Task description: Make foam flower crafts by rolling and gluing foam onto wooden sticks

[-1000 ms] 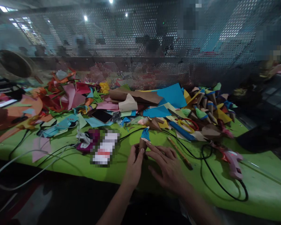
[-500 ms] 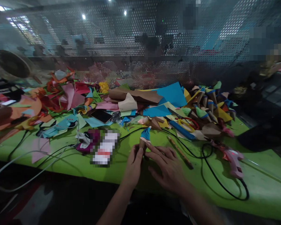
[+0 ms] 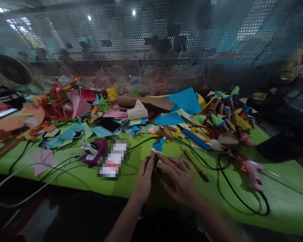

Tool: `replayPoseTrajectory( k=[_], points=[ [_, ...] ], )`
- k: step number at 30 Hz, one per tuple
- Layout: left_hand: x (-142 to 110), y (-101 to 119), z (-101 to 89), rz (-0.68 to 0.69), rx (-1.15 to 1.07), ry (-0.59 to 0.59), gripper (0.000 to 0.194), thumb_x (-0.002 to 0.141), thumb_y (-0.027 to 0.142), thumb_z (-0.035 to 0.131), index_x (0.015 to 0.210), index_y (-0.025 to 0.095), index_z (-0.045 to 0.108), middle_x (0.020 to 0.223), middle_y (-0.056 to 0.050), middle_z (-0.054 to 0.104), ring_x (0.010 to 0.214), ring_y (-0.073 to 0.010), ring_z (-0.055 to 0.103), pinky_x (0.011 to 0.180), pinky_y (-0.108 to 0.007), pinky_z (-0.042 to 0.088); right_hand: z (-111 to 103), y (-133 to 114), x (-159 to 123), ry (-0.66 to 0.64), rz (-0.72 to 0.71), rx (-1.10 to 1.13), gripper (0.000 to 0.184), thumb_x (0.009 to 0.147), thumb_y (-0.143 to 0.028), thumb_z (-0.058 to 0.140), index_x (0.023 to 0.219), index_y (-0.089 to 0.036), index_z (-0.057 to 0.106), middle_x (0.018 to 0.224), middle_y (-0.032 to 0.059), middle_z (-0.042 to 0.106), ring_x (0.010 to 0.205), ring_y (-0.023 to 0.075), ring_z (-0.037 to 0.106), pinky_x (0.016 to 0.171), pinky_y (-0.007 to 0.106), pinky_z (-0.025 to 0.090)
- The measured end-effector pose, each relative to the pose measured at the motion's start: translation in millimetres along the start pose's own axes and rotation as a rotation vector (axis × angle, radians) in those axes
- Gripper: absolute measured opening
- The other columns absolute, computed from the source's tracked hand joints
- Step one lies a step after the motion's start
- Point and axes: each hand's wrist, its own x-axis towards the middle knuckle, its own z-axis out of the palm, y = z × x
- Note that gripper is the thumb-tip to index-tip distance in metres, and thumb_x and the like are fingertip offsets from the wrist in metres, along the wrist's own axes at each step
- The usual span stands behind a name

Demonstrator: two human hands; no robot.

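A small brown paper cone [image 3: 154, 157] with a pleated blue paper top [image 3: 158, 145] and a pale band between them stands tilted slightly right, just above the front of the table. My left hand [image 3: 144, 178] is closed round its brown part, thumb toward me. From the right, my right hand [image 3: 178, 176] touches it with the fingertips near the pale band. The fingers of that hand are stretched out and its thumb hangs apart below. The cone's lower end is hidden by my hands.
A pink glue gun [image 3: 252, 173] with a looping black cord lies at the right. Nearer are a wooden stick [image 3: 195, 164], a blue-handled tool [image 3: 196, 139] and a phone with a blurred screen [image 3: 113, 159]. Paper scraps [image 3: 78, 104] and finished-looking cones [image 3: 221, 114] heap behind.
The blue top has tipped slightly to the right. My hands have barely moved. At the far left edge, another person's hand and arm have shifted down and mostly out of view.
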Motion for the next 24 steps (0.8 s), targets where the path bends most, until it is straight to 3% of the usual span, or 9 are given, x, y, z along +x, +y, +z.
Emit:
replayPoseTrajectory(
  k=[6, 11, 19, 24],
  points=[
    [2.5, -8.8, -0.9, -0.063, 0.031, 0.049, 0.046, 0.096, 0.046, 0.048, 0.128, 0.017, 0.062, 0.139, -0.011, 0.062, 0.130, -0.0236, 0.056, 0.110, -0.034, 0.043, -2.5, -0.4, -0.2, 0.031, -0.003, 0.008, 0.029, 0.095, -0.023, 0.055, 0.124, -0.026, 0.057, 0.150, 0.0032, 0.052, 0.117, 0.0245, 0.055, 0.093, 0.041, 0.040],
    [3.7, -9.7, -1.0, -0.025, 0.027, 0.012, 0.043, 0.097, 0.044, 0.048, 0.124, 0.017, 0.066, 0.136, -0.011, 0.064, 0.130, -0.0247, 0.056, 0.111, -0.036, 0.043, -1.4, -0.1, 0.2, 0.001, 0.016, -0.003, 0.037, 0.093, -0.022, 0.054, 0.130, -0.027, 0.055, 0.150, 0.0036, 0.052, 0.117, 0.0252, 0.056, 0.092, 0.043, 0.041],
    [3.9, -10.2, -1.0, -0.041, 0.014, 0.064, 0.041, 0.097, 0.042, 0.048, 0.122, 0.016, 0.067, 0.134, -0.011, 0.065, 0.128, -0.0233, 0.057, 0.112, -0.035, 0.041, -2.7, 0.0, -1.4, 0.011, -0.011, -0.009, 0.034, 0.096, -0.024, 0.053, 0.130, -0.026, 0.054, 0.151, 0.0038, 0.051, 0.120, 0.0258, 0.054, 0.093, 0.043, 0.040],
    [3.0, -10.3, -0.4, 0.001, -0.010, 0.021, 0.045, 0.094, 0.050, 0.050, 0.115, 0.016, 0.071, 0.126, -0.011, 0.070, 0.121, -0.0248, 0.061, 0.108, -0.036, 0.045, -0.4, 1.3, 0.0, -0.012, -0.012, -0.024, 0.040, 0.095, -0.021, 0.053, 0.135, -0.026, 0.051, 0.151, 0.0029, 0.051, 0.118, 0.0265, 0.055, 0.091, 0.044, 0.040]
  ],
)
